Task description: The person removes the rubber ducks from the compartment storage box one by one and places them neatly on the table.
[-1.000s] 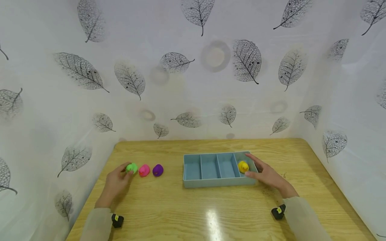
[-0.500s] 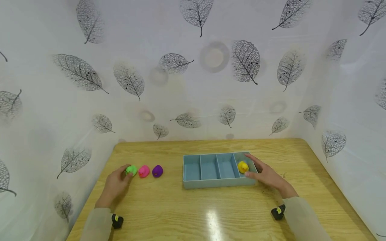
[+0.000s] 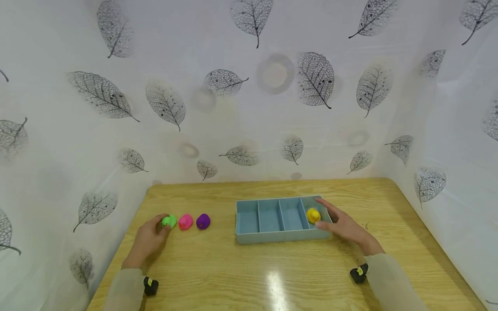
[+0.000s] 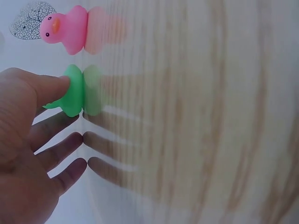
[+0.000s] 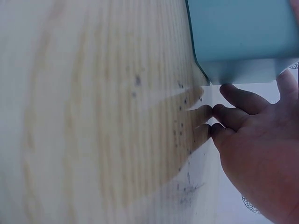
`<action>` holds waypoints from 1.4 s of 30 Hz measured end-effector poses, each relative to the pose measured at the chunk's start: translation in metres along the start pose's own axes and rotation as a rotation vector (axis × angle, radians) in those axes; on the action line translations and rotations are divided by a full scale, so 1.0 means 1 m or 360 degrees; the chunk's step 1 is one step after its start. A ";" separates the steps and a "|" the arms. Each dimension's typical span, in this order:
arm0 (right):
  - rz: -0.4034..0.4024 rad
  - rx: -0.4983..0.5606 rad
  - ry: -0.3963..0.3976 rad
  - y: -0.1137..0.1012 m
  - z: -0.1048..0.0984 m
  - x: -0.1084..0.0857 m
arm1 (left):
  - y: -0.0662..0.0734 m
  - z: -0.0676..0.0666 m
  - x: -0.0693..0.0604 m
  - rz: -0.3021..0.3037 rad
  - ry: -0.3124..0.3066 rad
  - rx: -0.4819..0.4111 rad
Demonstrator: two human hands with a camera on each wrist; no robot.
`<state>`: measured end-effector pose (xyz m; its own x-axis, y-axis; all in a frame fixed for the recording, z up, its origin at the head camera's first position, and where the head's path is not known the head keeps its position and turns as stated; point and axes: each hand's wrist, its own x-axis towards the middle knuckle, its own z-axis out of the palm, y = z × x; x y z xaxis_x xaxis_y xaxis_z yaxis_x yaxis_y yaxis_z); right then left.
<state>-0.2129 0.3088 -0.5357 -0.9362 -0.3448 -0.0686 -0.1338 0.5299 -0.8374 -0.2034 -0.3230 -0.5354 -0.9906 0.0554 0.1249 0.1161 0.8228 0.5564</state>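
Observation:
My left hand [image 3: 149, 237] pinches a green rubber duck [image 3: 169, 221] on the table between thumb and fingers. In the left wrist view the thumb presses the green duck [image 4: 72, 91] while the other fingertips reach down to the tabletop. Beside it sit a pink rubber duck [image 3: 186, 222] and a purple rubber duck [image 3: 203, 221], in a row. Around the right end of a blue divided tray [image 3: 282, 236], my right hand [image 3: 348, 226] holds the rim, thumb at the near corner and index finger at the far one. A yellow rubber duck [image 3: 313, 215] sits in the tray's rightmost compartment.
The tray stands on a wooden table [image 3: 218, 276] with a bright reflection near its front. Leaf-patterned white sheeting [image 3: 268, 108] encloses the table's back and sides. Black wrist devices [image 3: 150, 286] show by both sleeves.
The head view has shifted very slightly. Both hands keep their places on the green rubber duck and the tray, and the ducks stay where they were.

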 end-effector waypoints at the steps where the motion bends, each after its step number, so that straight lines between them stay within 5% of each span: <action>1: 0.0001 0.0001 0.0002 0.000 0.000 0.000 | 0.000 0.000 0.000 0.0004 0.0001 0.0002; 29: -0.0030 0.0004 -0.0024 0.000 0.002 0.003 | 0.001 -0.010 -0.007 -0.0064 -0.0051 0.0021; 33: -0.0037 0.0009 -0.0027 0.000 0.002 0.004 | 0.010 -0.018 -0.004 0.0027 0.0081 0.0019; 38: -0.0023 -0.0015 -0.0024 -0.003 0.001 0.003 | 0.028 -0.022 0.004 0.0256 0.0338 -0.0008; 42: 0.0008 -0.0063 -0.0020 -0.008 -0.002 0.000 | 0.049 -0.022 0.011 0.0408 0.0388 -0.0036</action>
<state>-0.2120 0.3061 -0.5281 -0.9328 -0.3516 -0.0796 -0.1423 0.5618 -0.8150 -0.2072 -0.2944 -0.4891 -0.8830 0.1196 0.4538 0.3632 0.7866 0.4994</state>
